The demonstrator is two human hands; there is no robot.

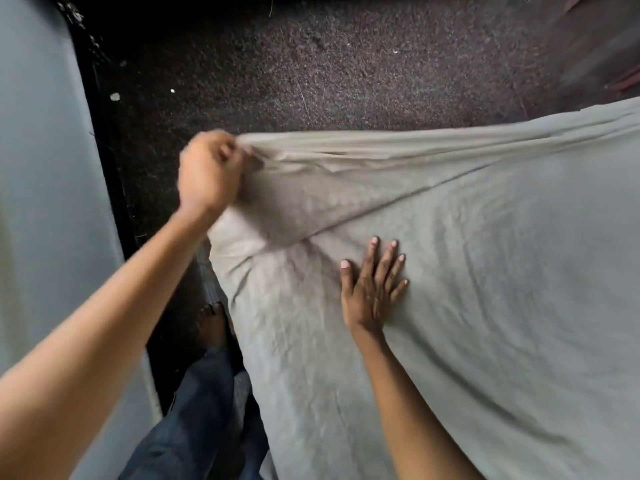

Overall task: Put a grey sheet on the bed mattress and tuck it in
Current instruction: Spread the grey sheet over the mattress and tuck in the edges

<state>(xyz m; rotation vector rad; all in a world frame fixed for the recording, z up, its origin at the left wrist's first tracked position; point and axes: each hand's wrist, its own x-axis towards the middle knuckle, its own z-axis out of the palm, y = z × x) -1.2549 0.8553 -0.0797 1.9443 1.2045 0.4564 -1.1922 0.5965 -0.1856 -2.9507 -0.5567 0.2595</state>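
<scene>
Handling the thin, limp grey cotton sheet (450, 271) spread over the bed mattress: light, soft, creases readily. My left hand (211, 174) grip is closed on its bunched corner; my right hand (375, 285) presses flat, fingers spread. I take hold at corners or hems.

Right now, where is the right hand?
In the head view the right hand lies flat, fingers spread, on the sheet near the middle, below and right of the left hand, which grips the sheet's lifted corner.
</scene>
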